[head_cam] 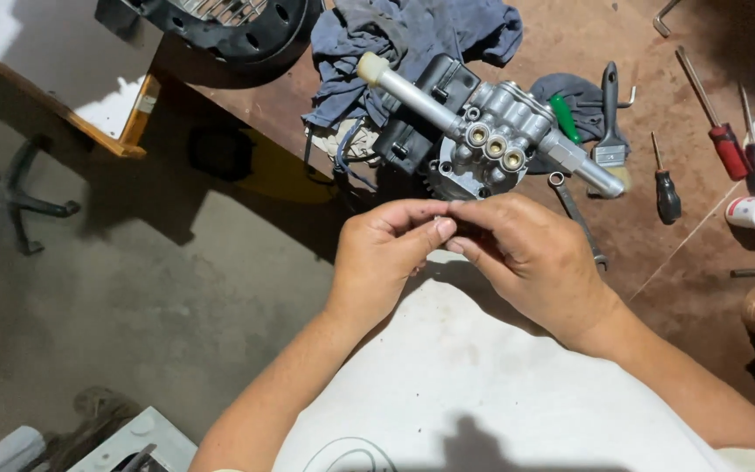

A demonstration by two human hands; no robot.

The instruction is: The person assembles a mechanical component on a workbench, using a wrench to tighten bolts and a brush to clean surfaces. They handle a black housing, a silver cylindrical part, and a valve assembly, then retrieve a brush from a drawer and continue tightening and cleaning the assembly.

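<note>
Both hands meet just near of the pump head, fingertips pressed together over something very small. The left hand has its grip pinched almost closed, thumb against forefinger; the right hand pinches likewise from the other side. What they hold is too small and too hidden to name. By the look of it, a tiny part is being fitted or turned between the fingers, work that calls for a steady, fine pinch rather than force.

The pump head lies on the brown table, just far of the hands: cast grey metal with three brass-ringed ports in a row and a pipe stub at each end, resting against a blue rag. To the right lie a spanner, a paintbrush and red-handled screwdrivers.
</note>
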